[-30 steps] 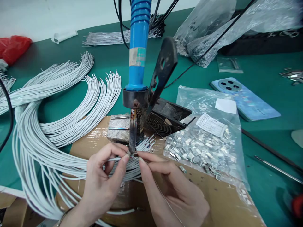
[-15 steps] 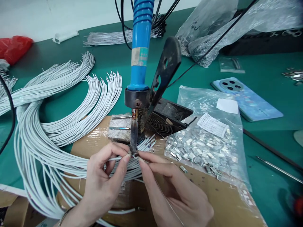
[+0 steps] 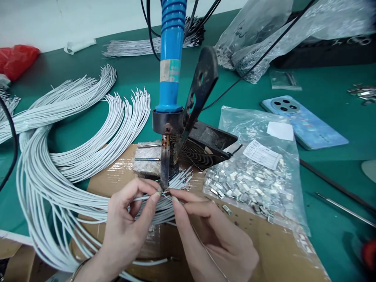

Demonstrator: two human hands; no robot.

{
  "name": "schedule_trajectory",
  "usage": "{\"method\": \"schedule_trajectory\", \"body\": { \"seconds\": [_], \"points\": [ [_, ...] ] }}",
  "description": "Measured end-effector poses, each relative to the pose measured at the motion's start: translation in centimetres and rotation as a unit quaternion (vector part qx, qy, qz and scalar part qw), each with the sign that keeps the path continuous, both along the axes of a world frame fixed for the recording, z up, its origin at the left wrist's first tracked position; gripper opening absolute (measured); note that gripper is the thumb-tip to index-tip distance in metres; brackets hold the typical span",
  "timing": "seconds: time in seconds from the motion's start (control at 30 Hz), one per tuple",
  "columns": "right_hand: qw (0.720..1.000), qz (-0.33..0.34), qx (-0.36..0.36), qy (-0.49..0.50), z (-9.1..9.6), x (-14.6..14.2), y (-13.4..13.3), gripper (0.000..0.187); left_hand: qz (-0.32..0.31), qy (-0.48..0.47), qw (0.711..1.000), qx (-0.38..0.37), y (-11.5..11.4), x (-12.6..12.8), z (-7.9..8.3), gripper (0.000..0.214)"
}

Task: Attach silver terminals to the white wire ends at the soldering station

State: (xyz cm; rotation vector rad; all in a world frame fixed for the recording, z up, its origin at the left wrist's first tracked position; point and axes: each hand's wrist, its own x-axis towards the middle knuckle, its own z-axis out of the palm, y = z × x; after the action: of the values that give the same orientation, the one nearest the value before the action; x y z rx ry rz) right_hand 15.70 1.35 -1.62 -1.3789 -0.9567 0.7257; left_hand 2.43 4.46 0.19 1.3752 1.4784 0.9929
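Observation:
Under the tip of a blue soldering iron (image 3: 171,74), held pointing down in a black metal stand (image 3: 202,82), both hands meet. My left hand (image 3: 127,223) pinches a white cable (image 3: 143,197) close to its end. Thumb and forefinger of my right hand (image 3: 219,235) are closed on a thin solder wire (image 3: 210,256), which trails down across the palm. A tiny metal piece seems to sit between the fingertips at the iron's tip, mostly hidden by the fingers. Behind the hands lies a bundle of cable ends (image 3: 183,178).
Large coils of white cables (image 3: 38,164) spread across the left. On the right are a clear bag of small metal pieces (image 3: 255,180), a blue phone (image 3: 311,123) and a metal rod (image 3: 346,207). Cardboard (image 3: 264,246) covers the front. A black fan (image 3: 205,145) stands behind the iron.
The whole view has shifted slightly, with the iron appearing a little farther left. Both hands keep their pinch under the tip, almost unmoved.

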Motion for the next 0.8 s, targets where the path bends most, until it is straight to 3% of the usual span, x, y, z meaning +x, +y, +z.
{"method": "schedule_trajectory", "body": {
  "seconds": [0.43,0.53,0.67,0.73,0.8],
  "points": [
    [0.999,-0.007,-0.025,0.023,-0.1,0.4,-0.5,0.014,0.004,-0.057,0.997,-0.047,-0.7,0.2,0.4,0.017],
    [0.995,-0.071,-0.048,0.042,-0.4,2.0,-0.9,0.014,0.001,-0.044,0.997,-0.064,-1.6,-0.4,0.2,0.019],
    [0.976,-0.095,0.021,0.197,-1.7,5.8,-1.8,0.03,-0.028,-0.028,0.996,-0.078,-3.2,-1.5,-0.2,0.023],
    [0.958,-0.111,-0.016,0.263,-2.6,7.7,-2.5,0.046,-0.059,-0.033,0.993,-0.093,-4.3,-2.0,-0.4,0.025],
    [0.949,-0.144,-0.016,0.279,-3.3,8.9,-3.2,0.045,-0.085,-0.037,0.99,-0.103,-5.3,-2.3,-0.4,0.026]
  ]
}}
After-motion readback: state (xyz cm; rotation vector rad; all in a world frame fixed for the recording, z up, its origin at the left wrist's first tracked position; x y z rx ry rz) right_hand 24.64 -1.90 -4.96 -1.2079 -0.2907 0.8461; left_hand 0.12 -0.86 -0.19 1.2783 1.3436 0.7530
